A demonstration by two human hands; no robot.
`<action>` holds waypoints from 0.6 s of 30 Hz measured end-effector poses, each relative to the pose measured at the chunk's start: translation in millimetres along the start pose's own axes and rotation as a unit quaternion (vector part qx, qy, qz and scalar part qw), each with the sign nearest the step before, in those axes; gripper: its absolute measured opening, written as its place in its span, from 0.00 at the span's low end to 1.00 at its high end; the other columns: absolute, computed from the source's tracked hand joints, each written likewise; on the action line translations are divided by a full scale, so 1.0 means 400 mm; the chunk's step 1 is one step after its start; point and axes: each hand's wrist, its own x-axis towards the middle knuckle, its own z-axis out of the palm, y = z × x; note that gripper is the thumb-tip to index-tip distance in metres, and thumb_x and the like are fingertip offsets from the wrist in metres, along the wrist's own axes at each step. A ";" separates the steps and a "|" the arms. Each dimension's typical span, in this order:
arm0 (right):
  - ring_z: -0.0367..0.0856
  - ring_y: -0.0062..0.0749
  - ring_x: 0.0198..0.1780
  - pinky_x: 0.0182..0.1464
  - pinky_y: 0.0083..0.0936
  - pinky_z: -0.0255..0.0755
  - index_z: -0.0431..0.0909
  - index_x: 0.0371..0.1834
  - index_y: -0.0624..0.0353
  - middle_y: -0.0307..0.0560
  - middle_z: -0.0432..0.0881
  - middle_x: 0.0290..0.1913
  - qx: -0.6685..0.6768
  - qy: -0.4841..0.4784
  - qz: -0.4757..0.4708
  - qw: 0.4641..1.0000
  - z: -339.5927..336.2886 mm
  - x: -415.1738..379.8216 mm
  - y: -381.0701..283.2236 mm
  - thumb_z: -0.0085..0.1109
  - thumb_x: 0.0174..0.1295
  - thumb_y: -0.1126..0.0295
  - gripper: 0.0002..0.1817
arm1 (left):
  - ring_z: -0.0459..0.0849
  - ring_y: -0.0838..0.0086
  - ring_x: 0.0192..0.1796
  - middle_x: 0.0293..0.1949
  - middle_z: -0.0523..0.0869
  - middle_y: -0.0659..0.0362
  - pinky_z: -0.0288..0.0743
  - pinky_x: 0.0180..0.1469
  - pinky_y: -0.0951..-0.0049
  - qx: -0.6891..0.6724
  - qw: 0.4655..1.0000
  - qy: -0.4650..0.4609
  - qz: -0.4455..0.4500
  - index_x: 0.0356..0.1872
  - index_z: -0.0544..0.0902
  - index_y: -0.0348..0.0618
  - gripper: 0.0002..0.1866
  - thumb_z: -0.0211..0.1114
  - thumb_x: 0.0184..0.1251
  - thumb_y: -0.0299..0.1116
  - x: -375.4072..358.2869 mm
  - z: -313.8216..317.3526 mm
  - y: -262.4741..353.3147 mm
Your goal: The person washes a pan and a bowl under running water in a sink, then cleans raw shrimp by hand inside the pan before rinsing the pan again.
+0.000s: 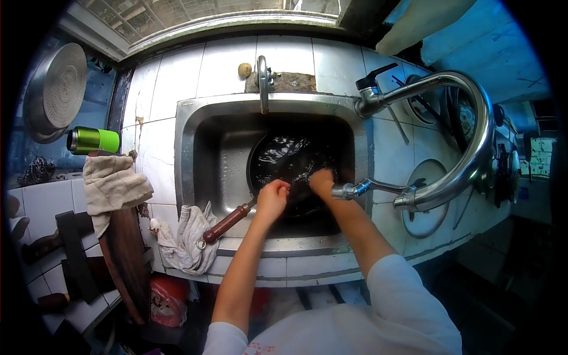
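Note:
A dark wok [255, 171] with water glinting inside rests in the steel sink [219, 154], its wooden handle [228, 223] pointing towards the front left. My left hand [273, 197] is over the wok's near left side, just past the handle's base. Its fingers are curled closed, and I cannot make out what is in them. My right hand [322, 182] reaches down into the wok's right side. The fingers there are blurred and hidden by the dark water.
Behind the sink stands a small tap [263, 89]. A large curved faucet [482, 118] arches over the right counter, near my right forearm. A cloth [186, 239] lies by the sink's front left corner. A plate [426, 204] sits on the right; knives [77, 254] hang left.

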 end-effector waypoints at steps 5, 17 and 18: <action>0.82 0.36 0.37 0.36 0.26 0.74 0.82 0.31 0.59 0.48 0.83 0.35 0.152 0.016 -0.113 0.982 -0.083 -0.126 0.011 0.48 0.58 0.67 0.12 | 0.79 0.60 0.47 0.45 0.79 0.48 0.71 0.52 0.68 0.070 0.991 -0.004 0.117 0.48 0.75 0.36 0.16 0.56 0.56 0.22 -0.015 0.019 0.001; 0.78 0.37 0.30 0.33 0.27 0.71 0.75 0.37 0.61 0.46 0.79 0.27 0.443 0.136 -0.233 0.855 -0.168 -0.199 0.058 0.49 0.62 0.56 0.18 | 0.75 0.51 0.47 0.42 0.78 0.44 0.69 0.50 0.61 0.117 0.981 -0.060 0.140 0.50 0.70 0.37 0.15 0.52 0.60 0.24 -0.018 -0.001 0.039; 0.78 0.45 0.41 0.43 0.33 0.71 0.75 0.41 0.61 0.49 0.79 0.35 0.420 0.213 -0.287 0.834 -0.187 -0.241 0.064 0.52 0.60 0.60 0.15 | 0.76 0.50 0.45 0.40 0.78 0.43 0.70 0.48 0.60 0.109 0.985 -0.057 0.118 0.47 0.71 0.37 0.13 0.52 0.61 0.25 -0.022 -0.011 0.043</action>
